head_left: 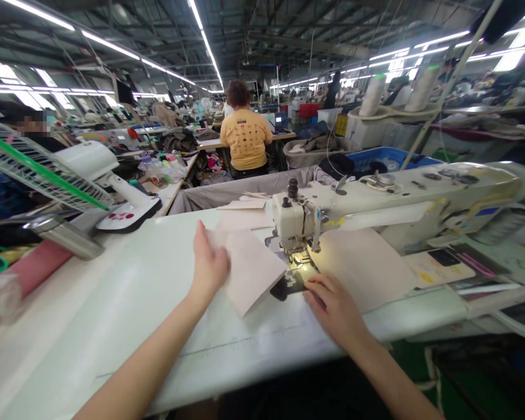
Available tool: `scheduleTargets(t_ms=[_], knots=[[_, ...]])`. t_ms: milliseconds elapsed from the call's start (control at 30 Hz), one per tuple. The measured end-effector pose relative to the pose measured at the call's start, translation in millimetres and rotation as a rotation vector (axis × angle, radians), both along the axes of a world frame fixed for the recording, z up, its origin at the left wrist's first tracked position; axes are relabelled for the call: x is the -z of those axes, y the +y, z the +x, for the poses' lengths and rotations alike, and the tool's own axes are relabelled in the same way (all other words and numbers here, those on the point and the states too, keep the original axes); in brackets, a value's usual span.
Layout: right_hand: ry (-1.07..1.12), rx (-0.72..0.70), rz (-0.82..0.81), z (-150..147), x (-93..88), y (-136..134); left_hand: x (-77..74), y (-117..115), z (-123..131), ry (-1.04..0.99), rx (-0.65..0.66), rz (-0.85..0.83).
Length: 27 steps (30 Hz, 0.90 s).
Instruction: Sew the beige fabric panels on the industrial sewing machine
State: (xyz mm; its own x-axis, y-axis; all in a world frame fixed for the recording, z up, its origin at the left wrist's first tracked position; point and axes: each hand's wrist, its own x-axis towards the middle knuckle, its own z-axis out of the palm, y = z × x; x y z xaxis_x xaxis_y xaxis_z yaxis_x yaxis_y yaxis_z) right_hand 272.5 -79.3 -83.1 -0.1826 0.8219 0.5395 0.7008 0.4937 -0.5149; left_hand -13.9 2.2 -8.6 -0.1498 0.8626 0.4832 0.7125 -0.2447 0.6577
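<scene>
My left hand point(209, 263) lies flat, fingers stretched out, on a pale pink fabric piece point(252, 270) on the white sewing table point(149, 303). My right hand point(332, 306) rests on the table just in front of the needle plate, fingers curled down onto a small dark piece point(289, 286) by the presser foot. The white sewing machine point(376, 207) stands behind both hands, its lamp lighting the needle area. Another pale fabric piece point(363, 262) lies under the machine arm to the right.
A white desk fan point(87, 175) and a metal flask point(63, 236) stand at the left. More pale pieces point(245, 205) lie at the table's far edge. A person in a yellow shirt point(246, 137) sits ahead with their back to me. Thread cones point(371, 94) stand at the right.
</scene>
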Motion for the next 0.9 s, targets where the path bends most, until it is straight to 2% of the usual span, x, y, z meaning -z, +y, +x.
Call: scheduleTargets(t_ms=[67,133,167,233,300,367,433,533,633,767,900], knots=[[0.050,0.004,-0.014,2,-1.2,1,11.0,-10,-3,0.325,0.144,0.019],[0.124,0.037,-0.025,2,-5.4,0,19.7,-26,0,0.603,0.342,-0.053],[0.157,0.058,-0.026,1,-9.3,-1,21.8,-35,4,0.704,0.401,-0.107],[0.189,0.076,-0.019,-6,-20.2,-6,21.7,-52,15,0.841,0.417,-0.199],[0.160,0.009,-0.013,-21,-32.5,-13,18.7,-65,27,0.911,0.412,-0.256],[0.086,-0.132,-0.016,-38,-40.5,-19,16.3,-74,37,0.926,0.458,-0.286],[-0.008,-0.231,-0.031,-52,-40.0,-21,15.8,-78,43,0.925,0.504,-0.302],[-0.126,-0.167,-0.065,-54,-25.7,-16,16.7,-80,47,0.919,0.506,-0.314],[-0.167,-0.065,-0.082,-39,-11.8,-8,18.0,-75,50,0.881,0.486,-0.275],[-0.150,-0.123,-0.066,-18,-10.1,3,26.1,-57,56,0.742,0.628,-0.161],[-0.102,-0.162,-0.047,-12,-13.0,16,36.7,-35,59,0.669,0.720,-0.196]])
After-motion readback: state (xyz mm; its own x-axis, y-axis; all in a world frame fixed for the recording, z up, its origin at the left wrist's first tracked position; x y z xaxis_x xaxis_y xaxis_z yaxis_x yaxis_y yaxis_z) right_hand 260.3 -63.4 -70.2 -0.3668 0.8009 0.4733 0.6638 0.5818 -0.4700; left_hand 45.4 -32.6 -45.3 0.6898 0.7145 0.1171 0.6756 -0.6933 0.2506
